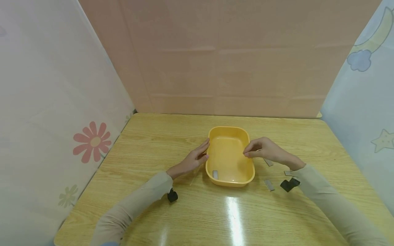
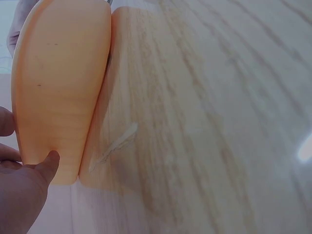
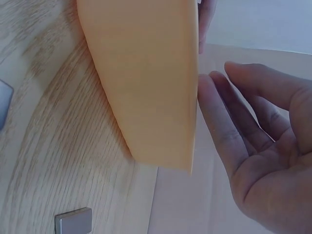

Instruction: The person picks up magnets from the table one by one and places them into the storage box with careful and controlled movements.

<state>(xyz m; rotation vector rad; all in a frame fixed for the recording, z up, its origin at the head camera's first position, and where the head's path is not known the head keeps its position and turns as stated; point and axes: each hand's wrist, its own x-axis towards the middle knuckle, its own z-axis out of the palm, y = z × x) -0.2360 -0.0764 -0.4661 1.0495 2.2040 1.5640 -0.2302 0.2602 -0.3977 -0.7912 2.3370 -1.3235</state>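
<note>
A yellow-orange plastic basin (image 1: pixel 229 157) stands on the wooden table, with a small grey rectangular piece (image 1: pixel 215 174) lying inside near its front left corner. My left hand (image 1: pixel 194 160) rests against the basin's left side, fingers fairly straight. In the left wrist view its thumb (image 2: pixel 48 165) touches the outer wall. Over the right rim is my right hand (image 1: pixel 264 149), fingers bent and fingertips above the basin's inside. The right wrist view shows a gap between its thumb and fingers (image 3: pixel 224 126), with nothing seen in it.
To the right of the basin lie more grey pieces: one (image 1: pixel 269 162) beside the right hand, another (image 1: pixel 269 185) nearer the front, and a third (image 1: pixel 287 173) by the right wrist. A pinkish screen (image 1: pixel 221 68) closes off the table's back; patterned sheets hang on both sides.
</note>
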